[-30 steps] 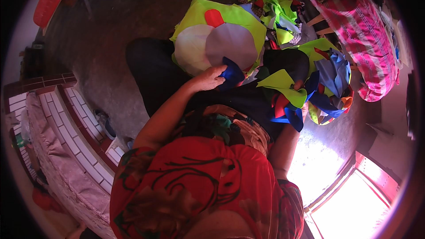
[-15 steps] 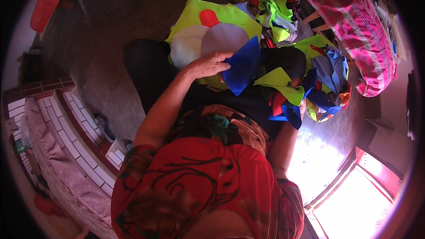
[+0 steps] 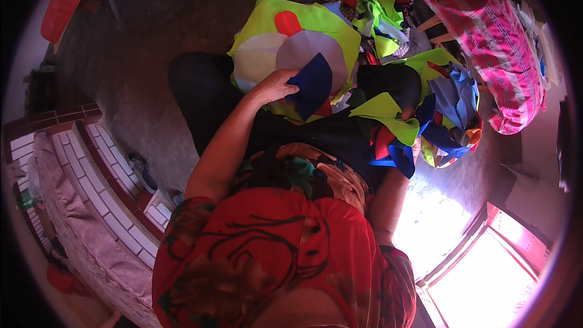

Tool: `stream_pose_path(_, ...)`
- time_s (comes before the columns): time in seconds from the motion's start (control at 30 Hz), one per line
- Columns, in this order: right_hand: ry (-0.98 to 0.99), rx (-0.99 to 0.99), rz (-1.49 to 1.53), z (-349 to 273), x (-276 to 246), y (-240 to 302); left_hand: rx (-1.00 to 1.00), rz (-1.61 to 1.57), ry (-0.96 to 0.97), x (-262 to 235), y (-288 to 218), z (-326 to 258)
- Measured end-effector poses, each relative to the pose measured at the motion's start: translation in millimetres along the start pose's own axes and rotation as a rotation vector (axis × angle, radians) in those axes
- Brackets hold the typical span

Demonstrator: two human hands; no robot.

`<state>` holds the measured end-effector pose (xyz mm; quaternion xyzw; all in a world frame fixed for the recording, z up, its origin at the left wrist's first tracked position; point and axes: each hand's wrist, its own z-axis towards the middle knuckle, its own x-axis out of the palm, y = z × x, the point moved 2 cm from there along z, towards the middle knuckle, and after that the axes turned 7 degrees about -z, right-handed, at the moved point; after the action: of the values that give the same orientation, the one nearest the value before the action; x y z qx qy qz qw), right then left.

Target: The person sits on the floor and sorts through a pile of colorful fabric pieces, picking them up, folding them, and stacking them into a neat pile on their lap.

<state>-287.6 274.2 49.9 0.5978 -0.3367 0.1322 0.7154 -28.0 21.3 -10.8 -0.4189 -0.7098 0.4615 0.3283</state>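
Between the fingers of my left hand point(image 3: 275, 87) is a blue fabric piece point(image 3: 314, 87) with a curved edge and a pointed tip. It hangs above my lap, over a round fabric item point(image 3: 260, 19) with a lime-green rim, white and grey panels and a red patch. My right hand point(image 3: 416, 147) is mostly covered by a bunch of cloth pieces. I grip that bunch, in which a lime-green fabric piece point(image 3: 388, 113), red cloth point(image 3: 382, 141) and blue cloth point(image 3: 402, 160) show.
A heap of lime-green scraps point(image 3: 370, 9) lies beyond my lap. Right of my knee, a pile of blue-grey cloth point(image 3: 454, 94) mixes with other colours. A pink plaid cloth point(image 3: 486, 42) drapes at the far right. White brick-patterned steps point(image 3: 97, 182) are at the left.
My left hand has drawn back left with the blue fabric piece, uncovering more of the grey panel. My right hand and its bunch have stayed almost still.
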Motion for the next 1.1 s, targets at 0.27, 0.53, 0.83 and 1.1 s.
stream_pose_path(0.27,0.035,-0.030,0.048,0.5,-4.6,-1.7,-0.285,0.175,-0.012,-1.1,3.1,-5.9)
stream_pose_path(0.53,0.037,0.049,0.096,-1.5,-13.0,-3.0,-0.254,0.240,-0.116,-4.4,2.6,-10.5)
stream_pose_path(0.83,0.008,0.009,0.061,-1.6,-6.8,-3.5,-0.118,0.488,-0.245,-10.2,5.5,-13.1)
stream_pose_path(1.1,-0.023,0.066,0.035,-1.0,0.5,1.6,-0.062,0.832,-0.453,-9.6,-7.7,-23.7)
